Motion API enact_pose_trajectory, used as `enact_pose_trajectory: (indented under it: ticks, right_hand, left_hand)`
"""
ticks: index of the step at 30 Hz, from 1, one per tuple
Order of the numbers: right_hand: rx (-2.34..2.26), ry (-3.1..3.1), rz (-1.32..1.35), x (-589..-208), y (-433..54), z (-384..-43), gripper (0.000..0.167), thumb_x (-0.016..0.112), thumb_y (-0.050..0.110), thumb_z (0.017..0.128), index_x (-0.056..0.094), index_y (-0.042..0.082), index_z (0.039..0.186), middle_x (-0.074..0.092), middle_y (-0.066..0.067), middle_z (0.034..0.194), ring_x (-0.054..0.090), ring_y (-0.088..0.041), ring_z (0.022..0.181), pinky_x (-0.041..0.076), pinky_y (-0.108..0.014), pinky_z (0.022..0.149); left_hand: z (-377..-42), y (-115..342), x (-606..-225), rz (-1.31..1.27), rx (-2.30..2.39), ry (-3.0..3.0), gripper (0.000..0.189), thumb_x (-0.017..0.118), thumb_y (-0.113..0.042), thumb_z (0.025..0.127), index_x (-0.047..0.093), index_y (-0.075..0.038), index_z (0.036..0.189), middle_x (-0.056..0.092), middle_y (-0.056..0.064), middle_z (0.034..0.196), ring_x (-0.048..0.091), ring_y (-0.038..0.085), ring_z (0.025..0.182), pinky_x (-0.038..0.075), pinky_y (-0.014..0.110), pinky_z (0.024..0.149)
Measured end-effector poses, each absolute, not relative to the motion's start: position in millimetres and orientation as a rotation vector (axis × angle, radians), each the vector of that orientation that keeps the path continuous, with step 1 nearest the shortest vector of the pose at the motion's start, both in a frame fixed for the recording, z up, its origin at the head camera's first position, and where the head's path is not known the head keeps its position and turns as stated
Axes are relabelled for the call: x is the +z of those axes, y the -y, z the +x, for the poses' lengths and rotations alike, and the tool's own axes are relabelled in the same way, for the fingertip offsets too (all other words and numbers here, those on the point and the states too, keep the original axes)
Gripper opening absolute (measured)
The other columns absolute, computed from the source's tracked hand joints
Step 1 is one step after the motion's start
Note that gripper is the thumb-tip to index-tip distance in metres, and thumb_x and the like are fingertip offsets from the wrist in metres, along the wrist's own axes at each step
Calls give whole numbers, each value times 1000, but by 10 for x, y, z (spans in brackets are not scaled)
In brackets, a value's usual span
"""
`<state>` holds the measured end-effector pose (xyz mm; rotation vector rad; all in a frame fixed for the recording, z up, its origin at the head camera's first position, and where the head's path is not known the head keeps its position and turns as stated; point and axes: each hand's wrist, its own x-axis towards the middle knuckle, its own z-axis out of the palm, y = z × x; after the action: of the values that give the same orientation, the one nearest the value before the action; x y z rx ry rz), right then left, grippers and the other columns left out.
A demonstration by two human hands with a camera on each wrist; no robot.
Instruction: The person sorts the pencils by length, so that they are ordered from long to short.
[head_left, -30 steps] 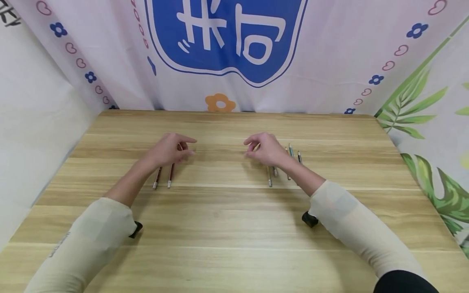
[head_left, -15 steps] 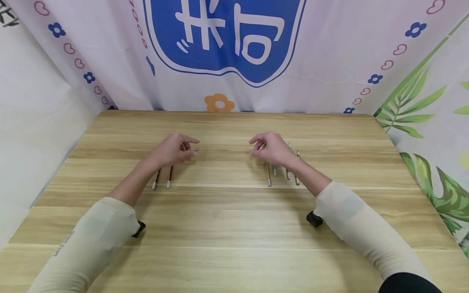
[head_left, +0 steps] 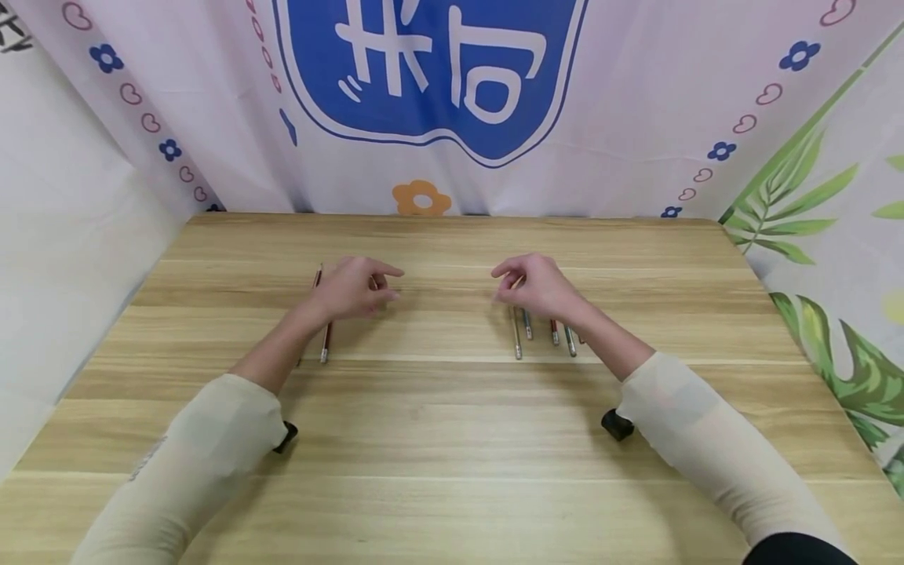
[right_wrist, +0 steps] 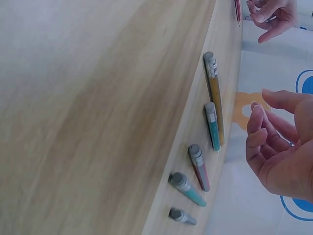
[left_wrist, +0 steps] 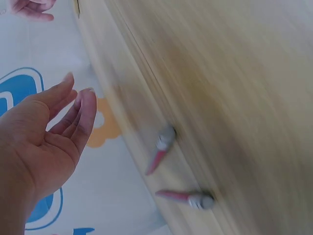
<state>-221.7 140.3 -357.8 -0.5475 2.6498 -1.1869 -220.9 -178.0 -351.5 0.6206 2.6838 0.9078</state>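
Observation:
My left hand (head_left: 359,288) hovers over the table at the left, fingers loosely bent, holding nothing. Beneath it and the forearm lie two dark red pencils; the inner pencil (head_left: 326,343) is partly covered. In the left wrist view, both the upper red pencil (left_wrist: 161,149) and the lower red pencil (left_wrist: 183,197) show pale eraser ends. My right hand (head_left: 538,286) also hovers with relaxed, curved fingers and grips nothing. Near it lie several pencils side by side: a yellow pencil (right_wrist: 216,93), a teal pencil (right_wrist: 212,128), a reddish pencil (right_wrist: 199,170) and others, their far ends hidden by the hand.
The wooden table (head_left: 424,439) reaches back to a white curtain (head_left: 636,102) with a blue emblem. A leaf-patterned cloth (head_left: 833,337) hangs along the right side, a plain white sheet (head_left: 63,220) along the left.
Both hands have drifted to the right, the left one covering more of its inner pencil. The right forearm has uncovered the eraser ends of more pencils. The pencils themselves have stayed put.

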Motion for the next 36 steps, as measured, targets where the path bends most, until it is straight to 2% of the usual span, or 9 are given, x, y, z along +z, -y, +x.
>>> enact_pose_trajectory:
  ticks: [7, 16, 23, 27, 36]
  right_hand:
    - [-1198, -2634, -512, -3581, -1503, -2198, 34, 77, 2, 91, 70, -7, 123, 71, -13, 94, 64, -22, 83, 49, -23, 65]
    - [-1181, -2619, -554, -3623, -1602, -2186, 31, 76, 1, 89, 72, -6, 119, 74, -13, 95, 67, -22, 83, 51, -22, 64]
    - [-1152, -2625, -533, -3635, -1656, -2182, 32, 77, 4, 91, 72, -5, 121, 73, -11, 94, 65, -21, 80, 51, -23, 60]
    - [-1139, -2632, -530, -3641, -1671, -2189, 31, 76, 4, 91, 72, -5, 121, 73, -11, 93, 64, -20, 79, 51, -23, 60]
    - [-1118, -2650, -503, -3611, -1721, -2183, 33, 78, 7, 92, 72, -4, 122, 73, -12, 96, 66, -23, 82, 54, -27, 66]
  left_hand:
    - [-2265, 1556, -3540, 713, 886, -2681, 39, 71, -5, 97, 63, 11, 132, 72, 17, 88, 64, 18, 61, 56, 27, 60]
    - [-2292, 1283, -3531, 712, 880, -2636, 40, 70, -8, 99, 62, 8, 135, 72, 17, 89, 66, 24, 65, 55, 26, 56]
    - [-2327, 1086, -3581, 736, 877, -2628, 40, 71, -9, 99, 64, 7, 134, 71, 12, 86, 64, 17, 61, 57, 26, 60]
    - [-2316, 978, -3585, 754, 859, -2634, 38, 71, -10, 99, 65, 5, 133, 70, 10, 83, 62, 14, 58, 56, 26, 63]
    - [-2305, 745, -3608, 759, 920, -2592, 37, 70, -6, 99, 65, 6, 133, 71, 12, 84, 62, 14, 57, 56, 23, 57]
